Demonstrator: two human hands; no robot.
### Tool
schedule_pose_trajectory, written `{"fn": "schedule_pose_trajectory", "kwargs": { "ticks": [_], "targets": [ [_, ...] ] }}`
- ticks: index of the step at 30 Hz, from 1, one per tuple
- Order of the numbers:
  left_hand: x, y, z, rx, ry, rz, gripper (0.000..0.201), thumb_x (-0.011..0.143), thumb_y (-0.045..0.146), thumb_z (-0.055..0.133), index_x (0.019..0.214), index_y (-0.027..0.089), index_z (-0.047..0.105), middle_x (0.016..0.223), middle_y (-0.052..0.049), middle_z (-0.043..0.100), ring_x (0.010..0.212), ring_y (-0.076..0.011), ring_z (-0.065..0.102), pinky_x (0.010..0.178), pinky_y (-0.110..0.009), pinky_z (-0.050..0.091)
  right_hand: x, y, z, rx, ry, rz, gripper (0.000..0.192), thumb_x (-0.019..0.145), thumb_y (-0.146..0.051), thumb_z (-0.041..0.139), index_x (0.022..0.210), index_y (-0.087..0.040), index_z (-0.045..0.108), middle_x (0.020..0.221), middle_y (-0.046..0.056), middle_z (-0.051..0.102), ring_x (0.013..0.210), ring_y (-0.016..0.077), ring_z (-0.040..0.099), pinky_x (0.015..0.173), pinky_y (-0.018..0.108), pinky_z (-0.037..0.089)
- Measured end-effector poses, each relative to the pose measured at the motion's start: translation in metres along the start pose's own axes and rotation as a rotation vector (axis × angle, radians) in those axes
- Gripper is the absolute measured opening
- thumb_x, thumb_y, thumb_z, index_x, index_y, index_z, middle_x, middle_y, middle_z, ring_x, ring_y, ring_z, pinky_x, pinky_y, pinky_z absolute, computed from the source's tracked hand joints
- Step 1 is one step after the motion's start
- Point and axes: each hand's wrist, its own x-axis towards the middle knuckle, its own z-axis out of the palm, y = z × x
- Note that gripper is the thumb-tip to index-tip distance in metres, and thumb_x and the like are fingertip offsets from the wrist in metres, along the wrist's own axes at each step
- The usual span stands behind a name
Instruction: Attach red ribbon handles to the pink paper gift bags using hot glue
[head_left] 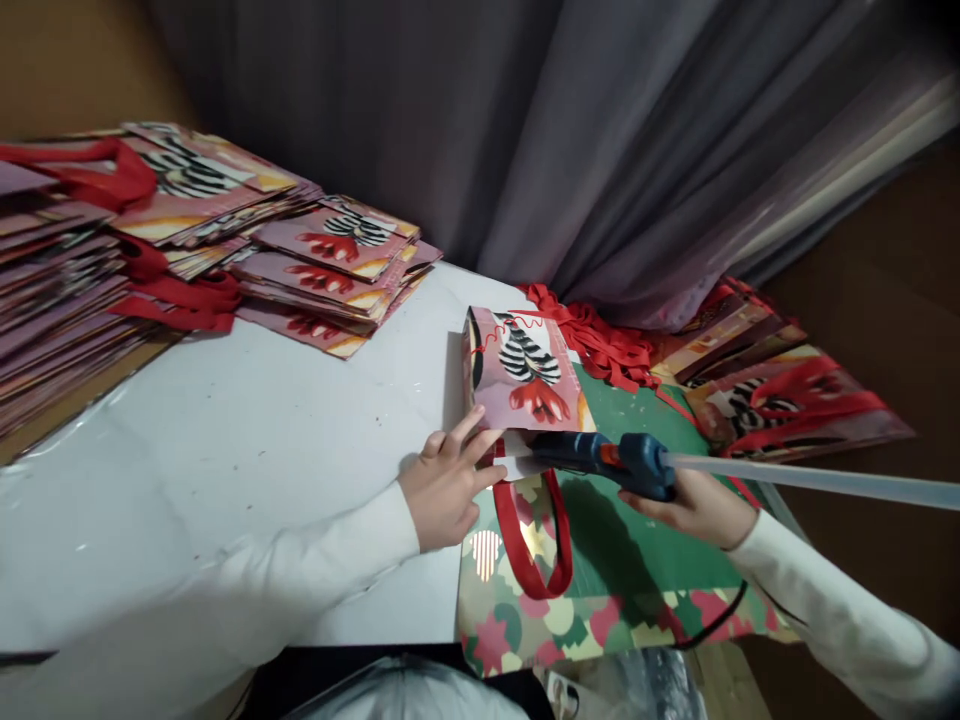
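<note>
hands (pixel 442 490): 2 | glue gun (pixel 607 460): 1 | glue stick (pixel 810 480): 1 | folded bag being glued (pixel 525 375): 1 | bag stacks (pixel 150 230): too many to count

We see a white table (pixel 225 440) with grey curtains (pixel 600 140) hanging in folds behind it. Left of the curtains stands a brown wall (pixel 67 60); to their right the surroundings are dim and brown.

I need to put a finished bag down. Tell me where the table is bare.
Bare white table lies between the stacked bags and the left hand. Crowded on the right: the pink bag, glue gun, green mat and ribbons.
</note>
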Motion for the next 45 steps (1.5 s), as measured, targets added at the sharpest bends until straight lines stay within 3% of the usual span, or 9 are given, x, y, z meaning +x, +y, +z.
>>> {"fn": "schedule_pose_trajectory", "kwargs": {
  "ticks": [9, 15, 23, 28, 36, 45],
  "targets": [
    [-0.001, 0.001, 0.005, 0.001, 0.024, 0.043, 0.043, 0.071, 0.027, 0.059, 0.114, 0.027, 0.065, 0.149, -0.005, 0.036, 0.142, -0.0369, 0.013, 0.096, -0.044, 0.024, 0.003, -0.012, -0.024, -0.13, -0.059, 0.005, 0.03, 0.076, -0.051, 0.056, 0.07, -0.022, 0.056, 0.057, 0.001, 0.057, 0.048, 0.0168, 0.053, 0.046, 0.028, 0.046],
    [-0.001, 0.002, 0.007, -0.018, 0.04, 0.06, 0.044, 0.072, 0.028, 0.059, 0.115, 0.027, 0.063, 0.152, -0.004, 0.034, 0.144, -0.0325, 0.008, 0.095, -0.043, 0.025, 0.007, -0.013, -0.027, -0.258, -0.01, -0.006, 0.028, 0.073, -0.052, 0.058, 0.072, -0.024, 0.059, 0.059, 0.002, 0.06, 0.051, 0.0192, 0.056, 0.049, 0.031, 0.049],
    [-0.001, 0.001, 0.011, -0.03, 0.091, 0.095, 0.039, 0.07, 0.028, 0.062, 0.108, 0.023, 0.067, 0.152, -0.005, 0.034, 0.144, -0.0342, 0.006, 0.095, -0.043, 0.024, 0.012, -0.027, -0.034, -0.343, -0.11, 0.043, 0.029, 0.074, -0.05, 0.056, 0.074, -0.021, 0.061, 0.058, 0.004, 0.061, 0.051, 0.0225, 0.058, 0.048, 0.034, 0.048],
    [-0.001, 0.0, 0.012, -0.043, 0.098, 0.116, 0.041, 0.069, 0.028, 0.063, 0.109, 0.023, 0.068, 0.154, -0.005, 0.032, 0.143, -0.0364, 0.01, 0.094, -0.043, 0.025, 0.01, -0.029, -0.029, -0.345, -0.094, 0.012, 0.031, 0.078, -0.049, 0.053, 0.082, -0.02, 0.062, 0.068, 0.006, 0.065, 0.059, 0.0238, 0.063, 0.053, 0.034, 0.051],
    [-0.001, 0.0, 0.014, -0.01, 0.133, 0.115, 0.039, 0.068, 0.029, 0.065, 0.106, 0.023, 0.068, 0.153, -0.004, 0.032, 0.142, -0.0376, 0.013, 0.096, -0.042, 0.024, 0.006, -0.038, -0.032, -0.403, -0.085, 0.014, 0.021, 0.081, -0.041, 0.054, 0.081, -0.022, 0.063, 0.063, 0.004, 0.065, 0.057, 0.0223, 0.062, 0.05, 0.03, 0.05],
    [-0.001, 0.001, 0.014, 0.0, 0.13, 0.105, 0.039, 0.068, 0.03, 0.065, 0.106, 0.023, 0.068, 0.154, -0.004, 0.032, 0.143, -0.0356, 0.013, 0.098, -0.042, 0.023, 0.014, -0.056, -0.051, -0.516, -0.246, 0.049, 0.022, 0.083, -0.039, 0.049, 0.075, -0.021, 0.058, 0.071, 0.008, 0.068, 0.063, 0.0239, 0.066, 0.055, 0.03, 0.047]
  ]
}}
